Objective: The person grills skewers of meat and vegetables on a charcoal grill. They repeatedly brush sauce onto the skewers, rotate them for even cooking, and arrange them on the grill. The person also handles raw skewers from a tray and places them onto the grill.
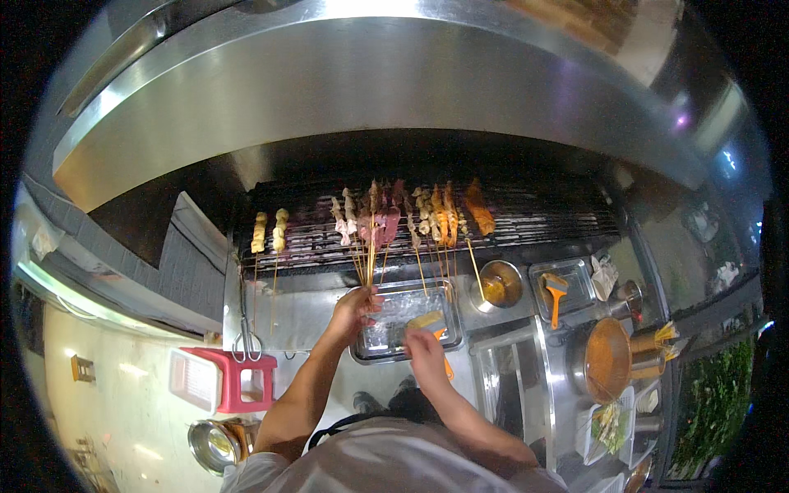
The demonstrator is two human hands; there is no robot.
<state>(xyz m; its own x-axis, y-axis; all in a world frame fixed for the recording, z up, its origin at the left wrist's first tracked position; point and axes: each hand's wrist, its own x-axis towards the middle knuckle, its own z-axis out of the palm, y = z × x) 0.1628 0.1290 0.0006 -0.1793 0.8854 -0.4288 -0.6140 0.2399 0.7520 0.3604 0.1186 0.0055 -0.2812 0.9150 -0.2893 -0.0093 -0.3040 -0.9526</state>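
My left hand (356, 311) is closed on the lower ends of a bunch of wooden skewers with raw-looking meat (379, 225), whose meat ends are over the grill grate (542, 228). My right hand (422, 348) hovers at the near right of a metal tray (385, 351), close to an orange-handled basting brush (449, 370); whether its fingers touch anything cannot be told. Right of the bunch lie meat skewers, orange shrimp-like skewers (445, 215) and an orange-brown piece (479, 209). Two pale skewers (280, 228) lie on the grate's left.
A metal bowl of sauce (500, 285) and a tray (570, 271) with another orange brush (556, 296) stand to the right. Farther right is a bowl of reddish-brown seasoning (607, 360). Scissors (246, 339) hang at the left counter edge, above a red stool (246, 379). A steel hood (394, 80) overhangs the grill.
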